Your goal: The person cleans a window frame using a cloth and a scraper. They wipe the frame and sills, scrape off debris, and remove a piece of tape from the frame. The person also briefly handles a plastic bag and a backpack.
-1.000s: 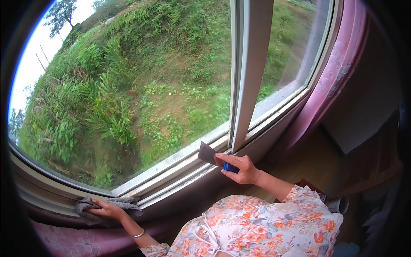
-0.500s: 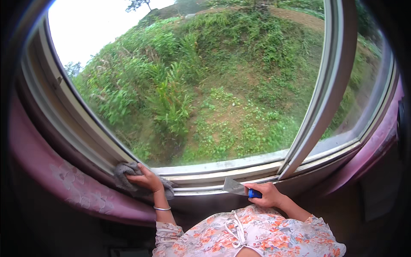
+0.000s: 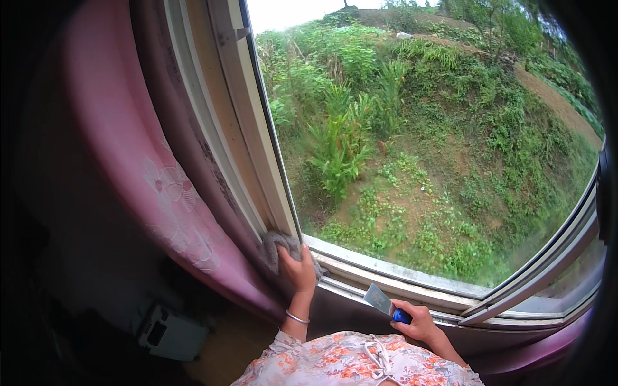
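My left hand (image 3: 299,270) is closed on a crumpled grey cloth (image 3: 278,242), pressing it into the lower left corner of the window frame (image 3: 273,148). Part of the cloth hangs over the sill track beside my wrist. In my right hand (image 3: 417,321) is a scraper (image 3: 378,298) with a wide flat metal blade and a blue handle. Its blade points up and left, close to the front edge of the sill (image 3: 399,293). Whether the blade touches the sill I cannot tell. My fingers hide most of the handle.
A pink curtain (image 3: 122,128) with embroidered flowers hangs along the left of the window. Window glass (image 3: 418,193) stands in front, with a green slope behind it. A sliding sash edge (image 3: 534,289) is at the right. On the floor at lower left is a pale box-like object (image 3: 172,331).
The view has swung left, so the window corner and curtain sit farther right. My left hand and the cloth are now tucked against the corner. The scraper's blade is tilted more steeply.
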Demonstrator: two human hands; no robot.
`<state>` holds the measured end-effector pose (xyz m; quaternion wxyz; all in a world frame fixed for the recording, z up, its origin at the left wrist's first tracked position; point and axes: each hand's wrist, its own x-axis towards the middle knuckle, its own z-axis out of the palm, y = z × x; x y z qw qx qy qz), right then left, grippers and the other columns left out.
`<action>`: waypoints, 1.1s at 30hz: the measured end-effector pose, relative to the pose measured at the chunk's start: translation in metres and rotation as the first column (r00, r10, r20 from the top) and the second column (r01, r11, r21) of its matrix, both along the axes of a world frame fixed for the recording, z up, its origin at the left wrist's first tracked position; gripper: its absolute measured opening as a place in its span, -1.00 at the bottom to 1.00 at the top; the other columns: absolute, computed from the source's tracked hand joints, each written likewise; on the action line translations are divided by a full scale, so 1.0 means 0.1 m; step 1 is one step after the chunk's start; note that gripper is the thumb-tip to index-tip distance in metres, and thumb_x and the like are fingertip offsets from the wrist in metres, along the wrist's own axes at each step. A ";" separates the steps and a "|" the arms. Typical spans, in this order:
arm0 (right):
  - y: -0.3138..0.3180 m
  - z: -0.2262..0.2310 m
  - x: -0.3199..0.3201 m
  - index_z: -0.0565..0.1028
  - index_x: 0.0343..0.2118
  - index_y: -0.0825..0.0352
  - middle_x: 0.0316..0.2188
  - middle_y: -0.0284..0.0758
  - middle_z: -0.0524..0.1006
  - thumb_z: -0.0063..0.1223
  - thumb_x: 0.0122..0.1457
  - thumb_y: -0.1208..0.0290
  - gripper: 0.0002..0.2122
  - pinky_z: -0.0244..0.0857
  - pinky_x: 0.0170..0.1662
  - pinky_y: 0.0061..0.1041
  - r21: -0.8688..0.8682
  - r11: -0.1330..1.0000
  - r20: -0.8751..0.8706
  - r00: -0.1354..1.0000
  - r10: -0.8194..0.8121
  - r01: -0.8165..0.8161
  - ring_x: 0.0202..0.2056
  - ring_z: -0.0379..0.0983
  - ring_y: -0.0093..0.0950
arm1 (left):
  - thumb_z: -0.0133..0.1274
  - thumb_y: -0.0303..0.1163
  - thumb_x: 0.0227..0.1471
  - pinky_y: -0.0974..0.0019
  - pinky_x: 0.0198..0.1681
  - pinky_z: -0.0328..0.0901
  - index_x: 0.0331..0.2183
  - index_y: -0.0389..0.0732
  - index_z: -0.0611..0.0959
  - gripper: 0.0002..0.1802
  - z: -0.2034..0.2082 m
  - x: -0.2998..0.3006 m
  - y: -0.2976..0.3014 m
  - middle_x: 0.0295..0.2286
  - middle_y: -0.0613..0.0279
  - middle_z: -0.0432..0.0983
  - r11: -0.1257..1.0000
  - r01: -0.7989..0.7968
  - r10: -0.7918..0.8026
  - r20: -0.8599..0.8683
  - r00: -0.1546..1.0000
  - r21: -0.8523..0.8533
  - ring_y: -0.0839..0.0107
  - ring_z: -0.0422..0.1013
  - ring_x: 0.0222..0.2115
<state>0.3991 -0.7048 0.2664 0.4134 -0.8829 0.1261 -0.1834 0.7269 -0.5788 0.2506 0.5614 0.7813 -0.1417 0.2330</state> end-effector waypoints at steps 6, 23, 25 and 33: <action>-0.03 -0.09 0.00 0.50 0.08 0.23 -0.26 -0.16 0.64 0.38 -0.06 0.34 -0.44 0.46 -0.20 -0.38 0.026 0.996 -0.026 0.996 -0.080 0.080 -0.28 0.62 -0.20 | 0.24 -0.24 -0.05 -0.07 -0.06 0.35 0.09 -0.46 0.40 -0.25 0.54 0.10 0.35 -0.14 -0.31 0.53 0.939 -0.078 0.026 0.156 0.987 0.336 -0.23 0.45 -0.12; 0.08 -0.24 0.05 0.51 0.04 0.25 -0.43 -0.41 0.57 0.39 -0.15 0.49 -0.42 0.34 -0.38 -0.56 0.003 0.987 0.129 0.978 -0.161 0.162 -0.52 0.44 -0.57 | 0.17 -0.44 -0.01 -0.01 0.01 0.32 0.09 -0.49 0.40 -0.37 1.45 0.24 0.36 -0.13 -0.22 0.41 0.971 -0.003 -0.085 0.359 0.930 0.239 -0.20 0.39 -0.08; 0.07 -0.26 0.04 0.51 0.04 0.26 -0.43 -0.42 0.56 0.39 -0.16 0.51 -0.43 0.31 -0.40 -0.58 0.021 0.987 0.153 0.975 -0.160 0.158 -0.53 0.41 -0.60 | 0.06 -0.57 -0.02 -0.04 0.11 0.24 0.08 -0.51 0.42 -0.42 1.46 0.26 0.42 -0.07 -0.24 0.41 0.987 0.084 -0.126 0.329 0.936 0.139 -0.22 0.36 -0.02; 0.07 -0.15 0.09 0.52 0.02 0.27 -0.37 -0.29 0.62 0.39 -0.19 0.47 -0.42 0.43 -0.30 -0.45 0.028 0.984 0.066 0.982 -0.177 0.175 -0.43 0.58 -0.32 | -0.03 -0.46 0.26 0.05 0.33 -0.02 0.31 -0.45 0.04 -0.27 3.07 0.56 0.29 0.23 -0.33 0.14 0.998 -0.052 -0.008 0.858 0.513 0.041 -0.15 0.12 0.27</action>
